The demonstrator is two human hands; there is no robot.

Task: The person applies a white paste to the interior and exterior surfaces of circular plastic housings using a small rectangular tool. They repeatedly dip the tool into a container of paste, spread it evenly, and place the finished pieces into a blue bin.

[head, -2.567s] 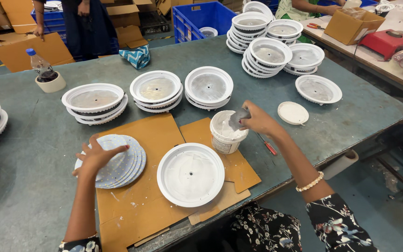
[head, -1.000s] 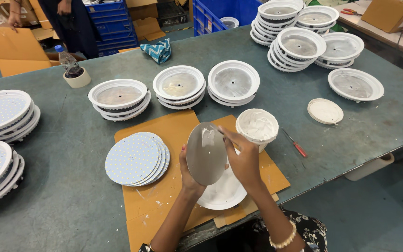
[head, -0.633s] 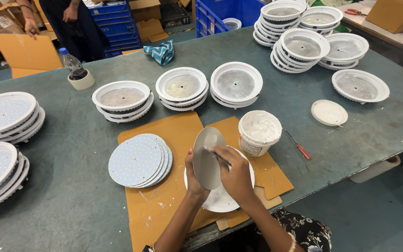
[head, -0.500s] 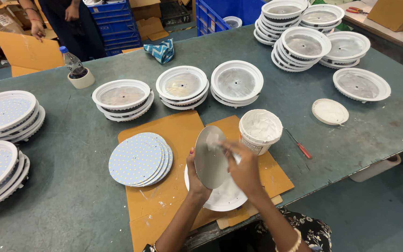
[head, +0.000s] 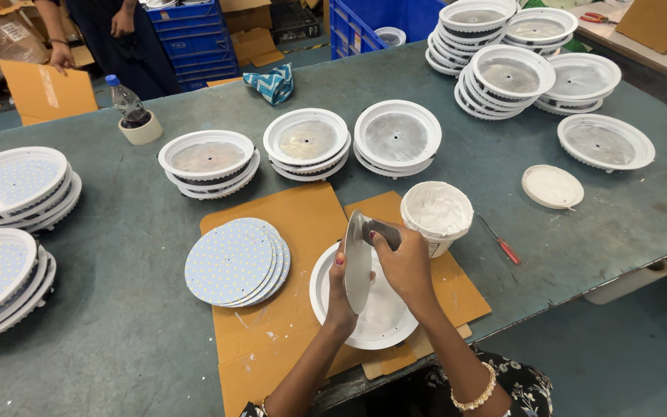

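Observation:
My left hand [head: 340, 297] holds a round LED disc [head: 357, 262] on edge, nearly upright, above a white lamp housing [head: 366, 316] on brown cardboard [head: 303, 224]. My right hand [head: 404, 261] grips a small spatula [head: 380, 230] and presses its blade against the disc's back face. A white tub of white paste [head: 436, 215] stands just right of my hands. To their left lies a stack of LED discs [head: 235, 261], dotted side up.
Stacks of white housings [head: 306, 144] fill the middle and the far right [head: 509, 77]. Finished lamps [head: 9, 185] are stacked at the left. A tub lid [head: 552, 186], a red-handled screwdriver [head: 497, 240], a bottle [head: 126, 102] and a person [head: 94, 31] by blue crates lie beyond.
My left hand took a disc from the stack and raised it over the housing. My right hand left the paste tub and brought the spatula onto the disc's back.

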